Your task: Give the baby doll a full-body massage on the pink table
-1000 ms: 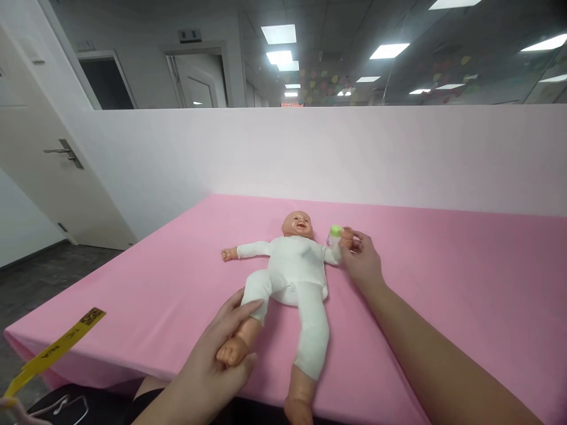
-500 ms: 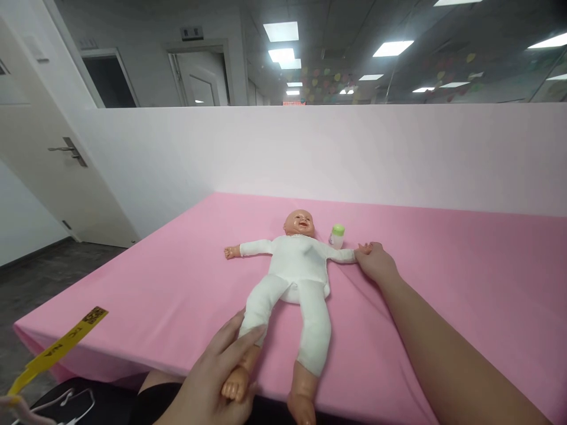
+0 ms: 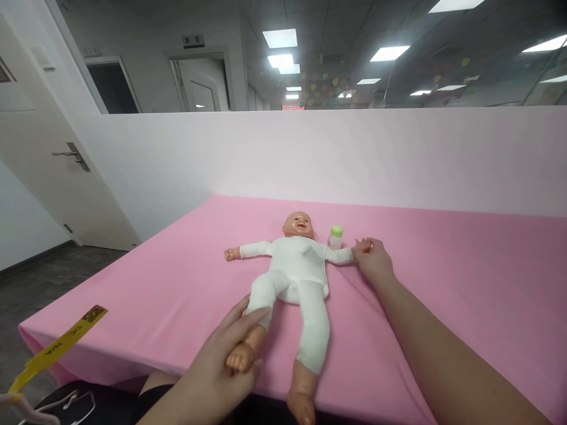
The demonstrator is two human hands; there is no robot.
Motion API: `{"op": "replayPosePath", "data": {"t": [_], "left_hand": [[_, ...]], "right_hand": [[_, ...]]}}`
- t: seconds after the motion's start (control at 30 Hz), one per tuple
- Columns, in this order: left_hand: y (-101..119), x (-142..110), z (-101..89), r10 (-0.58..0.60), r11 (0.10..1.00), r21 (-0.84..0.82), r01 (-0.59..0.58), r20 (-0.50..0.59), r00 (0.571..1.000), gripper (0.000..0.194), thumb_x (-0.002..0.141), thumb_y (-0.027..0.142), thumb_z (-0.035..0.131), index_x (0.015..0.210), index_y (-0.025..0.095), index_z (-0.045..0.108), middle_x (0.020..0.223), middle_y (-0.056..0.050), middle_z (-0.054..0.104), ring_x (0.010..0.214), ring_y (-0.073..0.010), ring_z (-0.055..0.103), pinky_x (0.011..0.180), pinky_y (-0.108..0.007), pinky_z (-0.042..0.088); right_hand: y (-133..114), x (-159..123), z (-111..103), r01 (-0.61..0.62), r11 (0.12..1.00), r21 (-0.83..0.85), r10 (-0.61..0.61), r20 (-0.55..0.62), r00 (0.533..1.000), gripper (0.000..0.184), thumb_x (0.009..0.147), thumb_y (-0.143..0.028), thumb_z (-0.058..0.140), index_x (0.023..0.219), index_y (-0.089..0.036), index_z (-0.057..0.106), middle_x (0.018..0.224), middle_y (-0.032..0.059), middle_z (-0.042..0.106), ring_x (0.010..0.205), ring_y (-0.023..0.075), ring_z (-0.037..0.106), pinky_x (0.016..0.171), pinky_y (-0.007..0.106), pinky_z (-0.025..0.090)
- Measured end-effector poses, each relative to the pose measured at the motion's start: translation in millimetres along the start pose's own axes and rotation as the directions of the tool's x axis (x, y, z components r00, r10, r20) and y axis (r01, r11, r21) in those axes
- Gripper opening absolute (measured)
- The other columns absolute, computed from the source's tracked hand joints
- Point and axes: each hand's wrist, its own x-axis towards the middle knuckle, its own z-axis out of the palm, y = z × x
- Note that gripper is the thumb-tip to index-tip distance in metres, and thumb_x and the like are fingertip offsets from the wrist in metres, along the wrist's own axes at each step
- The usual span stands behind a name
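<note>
Our left hand cups the lower leg of the doll and our right hand grips its wrist; light, steady holds should guide both limbs best. It lies face-up between our hands on the pink-covered bench, head farthest, a green-capped bottle just beyond its arm.

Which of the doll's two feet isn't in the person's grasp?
The foot on the picture's right: neither of the person's hands touches it. The other foot sits in the grasp of the person's left hand.
</note>
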Motion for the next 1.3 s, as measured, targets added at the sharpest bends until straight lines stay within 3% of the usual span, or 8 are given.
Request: {"op": "replayPosePath", "data": {"t": [0.2, 0.4, 0.57, 0.77, 0.87, 0.97, 1.17, 1.3], "left_hand": [[12.7, 41.3, -3.0, 0.021, 0.983, -0.179, -0.029, -0.044, 0.999, 0.070, 0.083, 0.014, 0.064, 0.150, 0.031, 0.055, 0.169, -0.006, 0.030, 0.158, -0.0304, 0.029, 0.129, -0.052, 0.027], [9.8, 77.1, 5.8, 0.006, 0.972, -0.233, -0.015, -0.041, 0.999, 0.068, 0.084, 0.017, 0.062, 0.151, 0.030, 0.055, 0.168, -0.006, 0.032, 0.159, -0.0294, 0.025, 0.128, -0.052, 0.028], [8.1, 100.4, 8.7, 0.010, 0.958, -0.286, -0.014, -0.015, 1.000, 0.071, 0.081, 0.020, 0.065, 0.151, 0.028, 0.056, 0.165, -0.007, 0.038, 0.157, -0.0316, 0.030, 0.126, -0.051, 0.032], [6.4, 119.3, 13.4, -0.003, 0.900, -0.435, 0.014, 0.026, 1.000, 0.067, 0.084, 0.024, 0.064, 0.150, 0.025, 0.055, 0.157, -0.007, 0.049, 0.143, -0.0293, 0.049, 0.120, -0.045, 0.043], [2.0, 120.7, 14.7, -0.021, 0.883, -0.468, 0.036, 0.038, 0.999, 0.067, 0.084, 0.025, 0.066, 0.150, 0.025, 0.055, 0.157, -0.006, 0.049, 0.143, -0.0296, 0.050, 0.119, -0.044, 0.043], [-1.1, 115.1, 12.9, -0.015, 0.893, -0.450, 0.023, 0.022, 1.000, 0.067, 0.083, 0.025, 0.068, 0.149, 0.026, 0.057, 0.160, -0.007, 0.046, 0.148, -0.0307, 0.044, 0.121, -0.046, 0.041], [5.5, 78.0, 7.1, -0.002, 0.944, -0.331, -0.009, -0.033, 0.999, 0.065, 0.087, 0.025, 0.067, 0.151, 0.031, 0.054, 0.169, -0.004, 0.029, 0.160, -0.0297, 0.022, 0.130, -0.051, 0.026], [8.8, 42.6, 8.4, -0.016, 0.968, -0.250, 0.001, -0.056, 0.998, 0.066, 0.088, 0.021, 0.064, 0.152, 0.033, 0.053, 0.172, -0.003, 0.021, 0.160, -0.0299, 0.022, 0.129, -0.051, 0.025]], "right_hand": [[-54.6, -50.2, 7.0, 0.386, 0.890, 0.243, -0.375, -0.091, 0.923, 0.050, 0.092, -0.040, 0.065, 0.140, -0.027, 0.057, 0.131, 0.0074, 0.069, 0.106, 0.0235, 0.071, 0.091, 0.037, 0.058], [-80.2, -80.8, 28.9, 0.760, 0.643, 0.098, -0.764, 0.149, 0.628, 0.033, 0.095, -0.019, 0.061, 0.125, -0.029, 0.069, 0.121, 0.0039, 0.073, 0.112, 0.0249, 0.067, 0.101, 0.043, 0.054], [-81.9, -82.9, 32.9, 0.885, 0.460, 0.071, -0.866, 0.255, 0.430, 0.031, 0.098, -0.013, 0.058, 0.122, -0.026, 0.073, 0.126, 0.0064, 0.072, 0.117, 0.0258, 0.064, 0.106, 0.046, 0.051], [-84.9, -86.4, 24.0, 0.910, 0.412, 0.043, -0.863, 0.338, 0.375, 0.028, 0.095, -0.015, 0.068, 0.117, -0.029, 0.077, 0.117, 0.0028, 0.075, 0.112, 0.0252, 0.064, 0.105, 0.044, 0.050], [-85.1, -86.9, 25.3, 0.906, 0.419, 0.054, -0.861, 0.341, 0.378, 0.025, 0.096, -0.016, 0.068, 0.115, -0.029, 0.077, 0.116, 0.0033, 0.076, 0.112, 0.0255, 0.065, 0.104, 0.045, 0.049], [-84.2, -87.1, 24.2, 0.870, 0.483, 0.098, -0.846, 0.308, 0.435, 0.026, 0.096, -0.015, 0.065, 0.114, -0.029, 0.077, 0.117, 0.0033, 0.076, 0.111, 0.0252, 0.066, 0.104, 0.045, 0.049], [-69.1, -75.5, 11.8, 0.581, 0.785, 0.215, -0.619, 0.226, 0.752, 0.030, 0.097, -0.029, 0.065, 0.126, -0.034, 0.070, 0.117, 0.0000, 0.075, 0.102, 0.0234, 0.070, 0.089, 0.040, 0.057], [-50.6, -53.8, 6.0, 0.360, 0.870, 0.336, -0.392, 0.032, 0.919, 0.049, 0.090, -0.043, 0.072, 0.136, -0.030, 0.062, 0.121, 0.0036, 0.074, 0.107, 0.0239, 0.071, 0.094, 0.040, 0.058]]}}
